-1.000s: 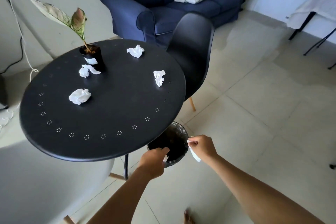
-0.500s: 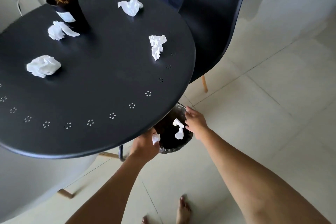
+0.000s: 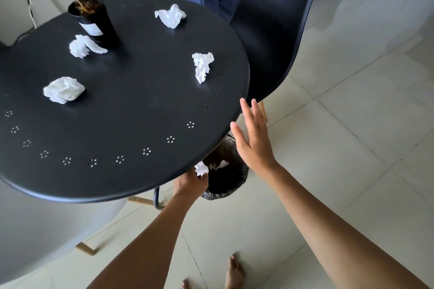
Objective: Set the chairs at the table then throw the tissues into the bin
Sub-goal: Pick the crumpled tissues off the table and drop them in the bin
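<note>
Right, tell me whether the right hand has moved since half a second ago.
Yes. The right hand was at the bin's rim beside a falling tissue; now it is open and empty, lifted away from the bin toward the table edge.

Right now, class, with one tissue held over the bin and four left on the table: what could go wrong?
1. The left hand holds its tissue at the bin rim, partly under the table edge; released there, it may land on the floor.
2. The right hand, open, may reach for tissues near the plant pot and could tip it.
</note>
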Demonstrator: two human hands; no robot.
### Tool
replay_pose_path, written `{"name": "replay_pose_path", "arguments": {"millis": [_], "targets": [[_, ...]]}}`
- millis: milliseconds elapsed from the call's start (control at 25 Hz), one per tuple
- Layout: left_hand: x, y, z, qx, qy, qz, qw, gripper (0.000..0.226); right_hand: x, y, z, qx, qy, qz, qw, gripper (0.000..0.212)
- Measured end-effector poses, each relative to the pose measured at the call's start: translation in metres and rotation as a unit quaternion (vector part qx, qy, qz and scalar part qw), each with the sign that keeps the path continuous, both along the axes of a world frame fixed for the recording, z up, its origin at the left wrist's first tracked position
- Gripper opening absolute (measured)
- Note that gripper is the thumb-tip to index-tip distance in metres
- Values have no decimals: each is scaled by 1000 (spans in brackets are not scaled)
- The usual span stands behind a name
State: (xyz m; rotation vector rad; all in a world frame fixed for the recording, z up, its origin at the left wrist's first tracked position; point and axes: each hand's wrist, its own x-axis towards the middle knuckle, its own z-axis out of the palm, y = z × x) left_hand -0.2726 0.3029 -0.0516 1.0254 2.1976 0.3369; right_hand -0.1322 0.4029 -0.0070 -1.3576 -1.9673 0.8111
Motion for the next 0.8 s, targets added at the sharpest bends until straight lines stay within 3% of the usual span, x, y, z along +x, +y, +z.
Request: {"name": "replay_pose_path", "arguments": {"millis": [120,240,440,800], "targets": [[-3,-4,6,-20,1,-38,999,64,-2,1,10,49,-126,76,988,53],[-8,-11,9,-22,10,-65,998,64,0,1,5,44,-193,108,974,48],[-11,-25,9,-19,44,-122,991,63,1,1,1,54,-224,113,967,48],[8,-55,68,24,126,-231,964,36,-2,4,38,36,-267,140,953,50]]}}
